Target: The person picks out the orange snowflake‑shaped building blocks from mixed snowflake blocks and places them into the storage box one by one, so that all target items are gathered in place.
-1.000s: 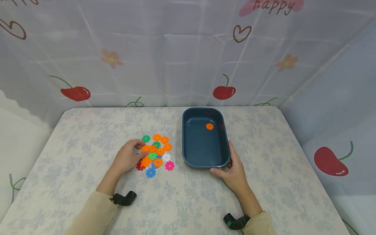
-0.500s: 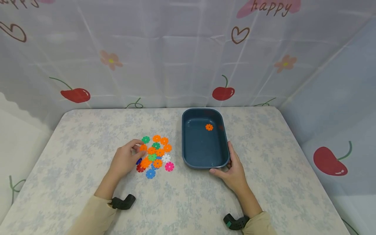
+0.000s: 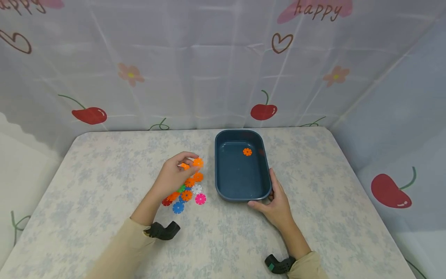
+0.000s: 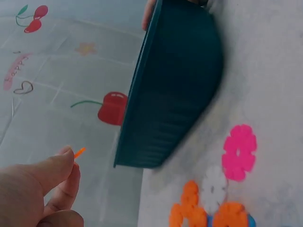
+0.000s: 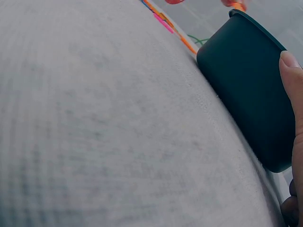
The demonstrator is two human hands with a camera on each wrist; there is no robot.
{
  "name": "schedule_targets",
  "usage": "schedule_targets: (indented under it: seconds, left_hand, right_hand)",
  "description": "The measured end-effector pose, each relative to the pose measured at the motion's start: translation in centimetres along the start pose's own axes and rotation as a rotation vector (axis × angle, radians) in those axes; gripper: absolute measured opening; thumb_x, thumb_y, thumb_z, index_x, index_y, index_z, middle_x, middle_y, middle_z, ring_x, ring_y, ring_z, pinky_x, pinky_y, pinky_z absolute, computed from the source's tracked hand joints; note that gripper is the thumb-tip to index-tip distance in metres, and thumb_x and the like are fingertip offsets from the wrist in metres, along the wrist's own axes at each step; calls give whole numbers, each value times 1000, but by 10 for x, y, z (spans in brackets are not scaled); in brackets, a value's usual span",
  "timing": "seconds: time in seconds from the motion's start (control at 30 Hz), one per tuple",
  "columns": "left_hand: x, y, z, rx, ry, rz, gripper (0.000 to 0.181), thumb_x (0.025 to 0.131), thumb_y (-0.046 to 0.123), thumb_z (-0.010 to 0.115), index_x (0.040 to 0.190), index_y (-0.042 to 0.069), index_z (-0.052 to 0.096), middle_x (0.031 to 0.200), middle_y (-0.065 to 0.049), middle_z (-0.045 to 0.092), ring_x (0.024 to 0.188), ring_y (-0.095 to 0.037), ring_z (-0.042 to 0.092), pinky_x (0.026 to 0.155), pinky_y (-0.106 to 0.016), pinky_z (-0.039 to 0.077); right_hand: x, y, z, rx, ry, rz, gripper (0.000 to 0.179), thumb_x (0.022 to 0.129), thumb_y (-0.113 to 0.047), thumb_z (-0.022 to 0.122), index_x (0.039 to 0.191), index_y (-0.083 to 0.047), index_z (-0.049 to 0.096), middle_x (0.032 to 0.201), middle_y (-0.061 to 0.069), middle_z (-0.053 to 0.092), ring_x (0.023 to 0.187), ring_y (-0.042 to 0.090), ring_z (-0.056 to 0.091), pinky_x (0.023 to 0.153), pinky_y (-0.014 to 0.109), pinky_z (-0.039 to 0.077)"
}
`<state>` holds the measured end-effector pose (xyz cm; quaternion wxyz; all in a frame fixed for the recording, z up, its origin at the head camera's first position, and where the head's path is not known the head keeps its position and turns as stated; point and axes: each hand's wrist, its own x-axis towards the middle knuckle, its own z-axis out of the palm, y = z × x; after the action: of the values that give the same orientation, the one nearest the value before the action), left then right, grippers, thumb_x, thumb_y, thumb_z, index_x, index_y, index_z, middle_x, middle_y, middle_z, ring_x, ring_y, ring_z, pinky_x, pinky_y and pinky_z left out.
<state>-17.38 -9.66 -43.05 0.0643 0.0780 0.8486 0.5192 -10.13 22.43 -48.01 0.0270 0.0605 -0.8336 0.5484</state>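
My left hand (image 3: 173, 174) pinches an orange snowflake disc (image 3: 198, 162) between thumb and fingertips, held above the pile; in the left wrist view the disc (image 4: 80, 152) shows edge-on. Beneath and beside that hand lie several loose snowflake discs, among them a pink disc (image 3: 200, 199), a white disc (image 3: 196, 189) and a blue disc (image 3: 178, 208). Some are hidden under the hand. With my right hand (image 3: 277, 207) I grip the near right corner of a dark blue plastic basin (image 3: 240, 200), thumb along its near side. One orange disc (image 3: 247, 152) lies inside the basin.
A patterned cloth covers the table (image 3: 223, 240). At its far edge hangs a white curtain (image 3: 195, 77) printed with cherries and hearts, close behind the basin. Black wrist devices (image 3: 163, 231) sit at both sleeves.
My left hand has lifted an orange disc from the left side of the pile and moved right and away from me, toward the basin. The right hand stays on the basin's corner.
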Motion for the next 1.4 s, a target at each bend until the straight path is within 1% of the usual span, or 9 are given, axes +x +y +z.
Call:
schedule_targets:
  seconds: [0.23, 0.4, 0.43, 0.57, 0.7, 0.87, 1.03, 1.2, 1.4]
  left_hand:
    - [24, 27, 26, 17, -42, 57, 27, 92, 31, 72, 118, 28, 66, 98, 2, 66, 90, -22, 59, 76, -34, 46]
    - [42, 40, 47, 56, -72, 85, 28, 91, 32, 73, 118, 25, 66, 96, 3, 67, 93, -17, 61, 81, -36, 50]
    - [45, 43, 51, 69, -75, 93, 28, 91, 31, 73, 118, 24, 66, 96, 3, 68, 92, -17, 62, 80, -36, 51]
    - [60, 57, 66, 129, -93, 123, 28, 91, 30, 73, 118, 21, 67, 94, 3, 69, 85, -16, 62, 72, -31, 52]
    - [76, 64, 80, 142, -127, 123, 28, 92, 29, 72, 118, 19, 68, 93, 3, 70, 79, -16, 62, 67, -29, 51]
    - [88, 61, 100, 146, -169, 94, 34, 90, 31, 74, 120, 15, 68, 90, 3, 72, 78, -14, 64, 68, -28, 51]
    - [94, 56, 116, 198, -162, 31, 33, 89, 28, 76, 118, 14, 70, 86, 3, 72, 75, -14, 64, 67, -28, 51]
    - [98, 58, 132, 328, -161, -17, 22, 90, 25, 74, 110, 17, 71, 88, 4, 73, 74, -11, 64, 66, -26, 49]
    - [99, 61, 147, 502, -134, -82, 5, 92, 21, 71, 92, 20, 66, 84, 3, 66, 69, -17, 59, 60, -29, 45]
  right_hand:
    - [0, 3, 1, -2, 2, -1, 112, 75, -7, 86, 159, -2, 10, 161, 23, 22, 136, 39, 47, 94, 7, 42]
    - [-1, 3, 1, -14, 6, 0, 113, 75, -7, 86, 159, -4, 10, 161, 23, 22, 137, 39, 45, 95, 5, 41]
    - [-1, 3, 1, -13, 6, -3, 113, 75, -6, 86, 159, -3, 10, 161, 24, 22, 137, 39, 45, 95, 5, 41]
    - [2, 24, 3, -29, 20, -43, 114, 75, -13, 87, 160, -9, 11, 161, 20, 24, 135, 37, 48, 94, 5, 42]
    - [4, 40, 5, -51, 37, -57, 116, 74, -19, 89, 160, -12, 11, 161, 16, 26, 134, 34, 50, 93, 5, 42]
    - [4, 41, 6, -6, 25, -53, 116, 75, -16, 88, 161, -13, 10, 160, 15, 27, 131, 33, 53, 92, 7, 45]
    - [5, 42, 5, 36, 4, -66, 116, 76, -14, 87, 161, -15, 8, 160, 16, 28, 127, 32, 57, 91, 11, 49]
    - [4, 40, 3, 20, 11, -75, 115, 76, -13, 87, 161, -13, 9, 159, 18, 29, 125, 34, 57, 90, 11, 49]
    - [5, 38, 3, 65, 1, -54, 115, 76, -10, 86, 161, -14, 9, 160, 17, 27, 128, 34, 56, 91, 11, 48]
